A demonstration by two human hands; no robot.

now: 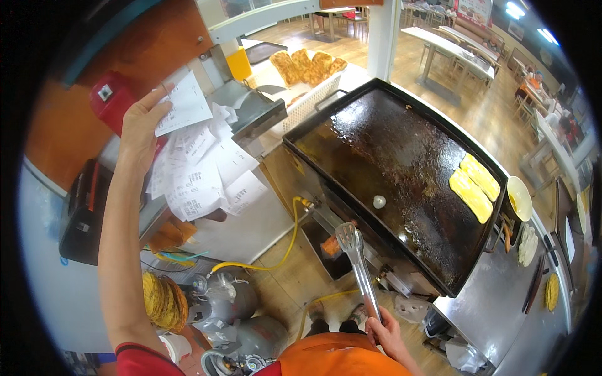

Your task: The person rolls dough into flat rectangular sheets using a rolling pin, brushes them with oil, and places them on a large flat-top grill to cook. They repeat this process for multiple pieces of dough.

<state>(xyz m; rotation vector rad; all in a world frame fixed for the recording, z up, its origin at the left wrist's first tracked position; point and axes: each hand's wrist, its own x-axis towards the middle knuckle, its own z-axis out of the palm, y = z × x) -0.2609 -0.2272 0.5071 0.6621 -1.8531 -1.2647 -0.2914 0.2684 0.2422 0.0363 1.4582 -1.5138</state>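
Observation:
My left hand point(148, 110) pinches a printed paper slip point(186, 105) by its edge, above a heap of similar paper slips point(193, 176). Metal tongs point(360, 261) are gripped near their handle end by my right hand point(388, 333). Their slotted tips point up and away from me, close to the near edge of a large black griddle point(376, 155). Two yellow, egg-coated dough strips point(470, 195) lie side by side at the griddle's right end. A small white blob point(379, 201) sits on the oily surface nearer to me.
A white basket point(310, 96) holds browned flatbreads point(305, 66) beyond the griddle. One bowl point(519, 199) stands at its right end, by a steel worktop point(494, 301). Below are gas cylinders point(258, 336) and a yellow hose point(263, 268). A red device point(113, 101) stands left.

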